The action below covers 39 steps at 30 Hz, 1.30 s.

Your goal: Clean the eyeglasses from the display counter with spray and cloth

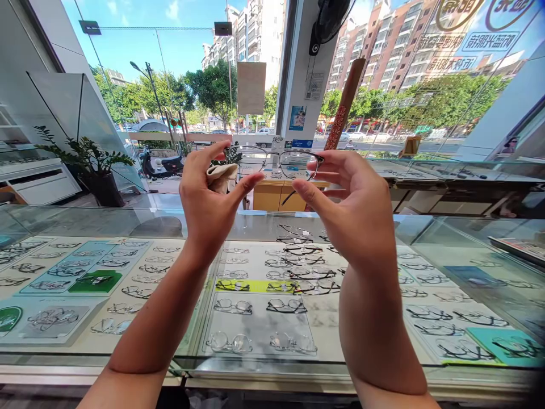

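Seen from my head camera, my left hand (206, 196) and right hand (355, 199) grip a pair of glasses (276, 154) by its left and right ends, lenses raised above the far side of a glass display case (298, 369). A pale cloth (221, 177) is tucked in my left fingers. Eyeglass frames (286, 307) line the case below; a potted plant (106, 189) stands far left.
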Motion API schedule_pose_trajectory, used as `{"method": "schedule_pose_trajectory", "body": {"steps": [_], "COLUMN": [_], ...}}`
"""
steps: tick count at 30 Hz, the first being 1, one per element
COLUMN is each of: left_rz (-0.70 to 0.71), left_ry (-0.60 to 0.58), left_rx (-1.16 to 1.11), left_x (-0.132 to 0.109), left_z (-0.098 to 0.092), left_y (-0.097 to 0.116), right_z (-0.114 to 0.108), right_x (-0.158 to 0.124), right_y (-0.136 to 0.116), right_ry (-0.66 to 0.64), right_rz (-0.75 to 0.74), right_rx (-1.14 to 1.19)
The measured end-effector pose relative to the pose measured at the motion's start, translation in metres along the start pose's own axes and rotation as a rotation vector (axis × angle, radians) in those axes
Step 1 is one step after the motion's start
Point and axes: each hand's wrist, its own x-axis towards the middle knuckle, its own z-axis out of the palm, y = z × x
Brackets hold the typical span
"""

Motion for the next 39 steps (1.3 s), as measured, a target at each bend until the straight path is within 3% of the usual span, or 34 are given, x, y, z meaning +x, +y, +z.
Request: {"method": "schedule_pose_trajectory", "body": {"steps": [13, 29, 39], "left_rz": [-0.044, -0.028, -0.004], "left_ry": [0.019, 0.005, 0.032], "left_rx": [-0.040, -0.088, -0.020], "left_x": [-0.003, -0.002, -0.001], "left_z": [0.002, 0.001, 0.000], "left_y": [0.000, 0.000, 0.006], "right_z": [-0.001, 0.001, 0.001], "right_x": [-0.001, -0.008, -0.005], "right_y": [0.004, -0.011, -0.003], "right_ry": [0.028, 0.073, 0.057], "right_rz": [-0.037, -0.018, -0.018], "right_rx": [0.011, -0.026, -0.064]}}
